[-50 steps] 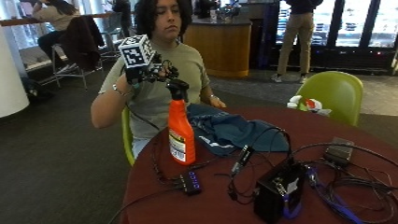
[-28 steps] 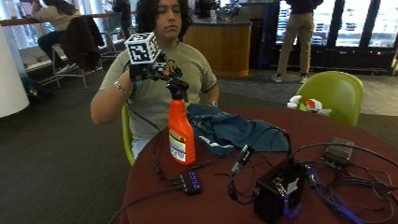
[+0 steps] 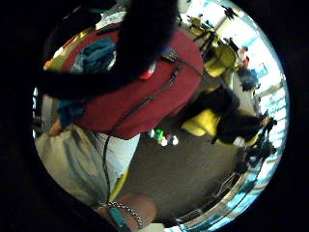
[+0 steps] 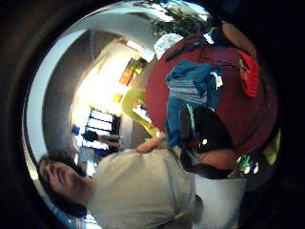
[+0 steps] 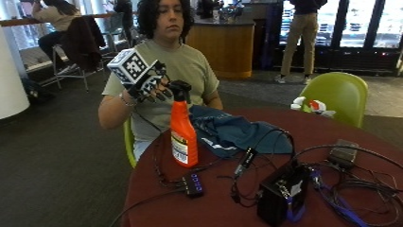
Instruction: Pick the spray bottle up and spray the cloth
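Gloved right hand [image 5: 153,90] hovers just beside the black trigger head of the tall orange plastic spray bottle [image 5: 183,137], fingers relaxed; contact is hard to judge. Bottle stands upright on the round dark red table [image 5: 207,208], beside the crumpled blue cloth [image 5: 236,133].

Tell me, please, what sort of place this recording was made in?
Probably a café or canteen-style common area: a wooden service counter stands behind the person, glass-fronted coolers line the back wall, and a round red table with lime-green chairs sits on carpet.
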